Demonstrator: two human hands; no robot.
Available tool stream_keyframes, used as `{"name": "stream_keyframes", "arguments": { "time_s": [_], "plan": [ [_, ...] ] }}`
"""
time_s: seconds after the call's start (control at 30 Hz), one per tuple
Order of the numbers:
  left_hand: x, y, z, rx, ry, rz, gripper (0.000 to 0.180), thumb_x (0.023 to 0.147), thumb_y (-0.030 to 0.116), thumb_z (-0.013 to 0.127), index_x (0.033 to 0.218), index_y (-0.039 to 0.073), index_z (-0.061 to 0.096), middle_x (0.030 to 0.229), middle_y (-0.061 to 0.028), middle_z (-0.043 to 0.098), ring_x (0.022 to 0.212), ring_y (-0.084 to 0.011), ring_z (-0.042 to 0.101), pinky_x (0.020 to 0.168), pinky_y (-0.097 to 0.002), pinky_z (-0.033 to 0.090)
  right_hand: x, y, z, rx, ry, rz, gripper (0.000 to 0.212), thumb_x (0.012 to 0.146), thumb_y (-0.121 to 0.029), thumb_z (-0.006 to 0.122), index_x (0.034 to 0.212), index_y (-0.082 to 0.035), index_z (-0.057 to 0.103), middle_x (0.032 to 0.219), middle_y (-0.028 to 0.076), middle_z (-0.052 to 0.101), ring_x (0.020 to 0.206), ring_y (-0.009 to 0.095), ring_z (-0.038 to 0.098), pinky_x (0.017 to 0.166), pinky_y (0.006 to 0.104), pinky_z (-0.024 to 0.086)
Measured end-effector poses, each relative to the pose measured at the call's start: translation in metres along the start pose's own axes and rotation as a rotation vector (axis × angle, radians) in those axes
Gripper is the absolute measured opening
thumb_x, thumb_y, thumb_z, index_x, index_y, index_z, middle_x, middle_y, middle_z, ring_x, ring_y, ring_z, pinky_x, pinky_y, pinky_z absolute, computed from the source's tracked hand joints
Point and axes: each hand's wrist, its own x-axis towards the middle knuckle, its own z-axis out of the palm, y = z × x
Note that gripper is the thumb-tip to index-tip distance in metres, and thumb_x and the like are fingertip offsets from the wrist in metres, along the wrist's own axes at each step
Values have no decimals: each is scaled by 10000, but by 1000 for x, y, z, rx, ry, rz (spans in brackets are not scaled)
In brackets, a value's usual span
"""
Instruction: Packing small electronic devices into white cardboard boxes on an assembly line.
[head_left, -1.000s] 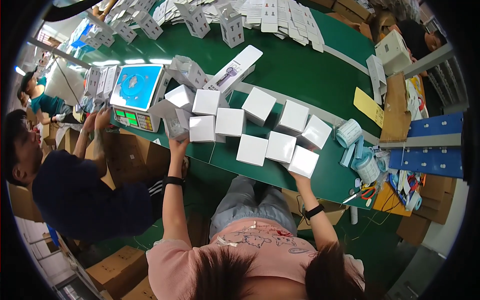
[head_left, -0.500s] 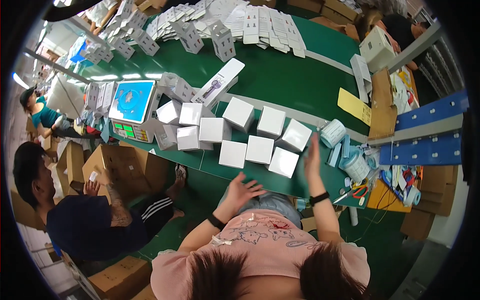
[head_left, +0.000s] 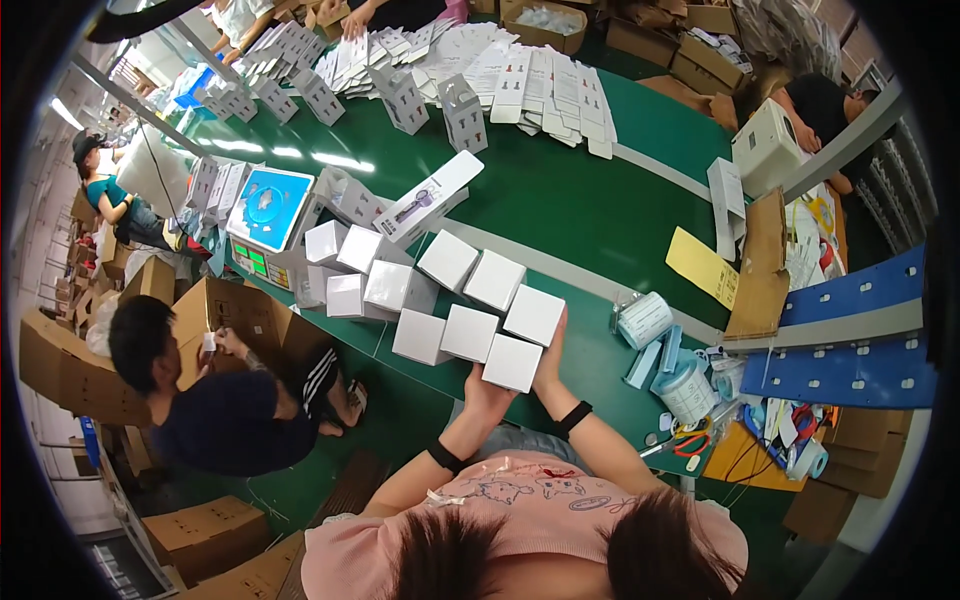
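Several plain white boxes [head_left: 470, 332] stand close together on the green table in front of me. My left hand [head_left: 488, 394] touches the near side of the group, at the nearest white box [head_left: 512, 363]; part of its fingers is hidden by that box. Along the group's right side lies my right hand [head_left: 549, 366], fingers stretched out against the nearest box and the white box behind it [head_left: 535, 315]. Neither hand is wrapped round a box. Beyond the group, a longer white box with a printed picture [head_left: 430, 199] leans at a slant.
A scale with a blue top [head_left: 268, 207] stands left. Tape rolls [head_left: 645, 320], scissors [head_left: 690, 438] and a yellow card [head_left: 703, 270] lie right. Flat printed cartons [head_left: 560, 90] cover the far side. Left of the table, a person in dark clothes [head_left: 225, 420] handles a brown carton [head_left: 245, 315].
Both hands have come in against the white boxes, left at the near side, right along the right side. The nearer boxes now stand closer together. The whole view has shifted somewhat.
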Motion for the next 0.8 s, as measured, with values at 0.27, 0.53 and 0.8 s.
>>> {"name": "stream_keyframes", "arguments": {
  "time_s": [0.27, 0.53, 0.8],
  "plan": [
    [-134, 149, 123, 980, -160, -308, 442, 835, 138, 586, 1241, 46, 437, 1195, -126, 529, 1077, -249, 538, 835, -354, 466, 66, -136, 15, -677, -34, -224, 495, 835, -103, 501, 1313, -51, 386, 1364, 94, 378, 1273, 230, 330, 1031, 338, 272],
    [48, 356, 310, 1878, 356, 1076, 697, 755, 509, 612, 1129, -65, 488, 945, -210, 610, 838, -291, 612, 708, -376, 494, 257, -113, 178, -1288, -166, -604, 887, 633, -322, 763, 1352, -100, 294, 1351, 237, 310, 1246, 344, 334, 992, 474, 306],
    [319, 401, 287, 1182, 529, 645, 1031, 678, 608, 627, 1353, -21, 167, 1367, -221, 294, 1162, -401, 407, 840, -574, 418, 340, -36, 212, -1274, -93, -488, 971, 576, -242, 784, 1365, -109, 233, 1338, 242, 301, 1197, 362, 376, 958, 415, 357]
  ]
}}
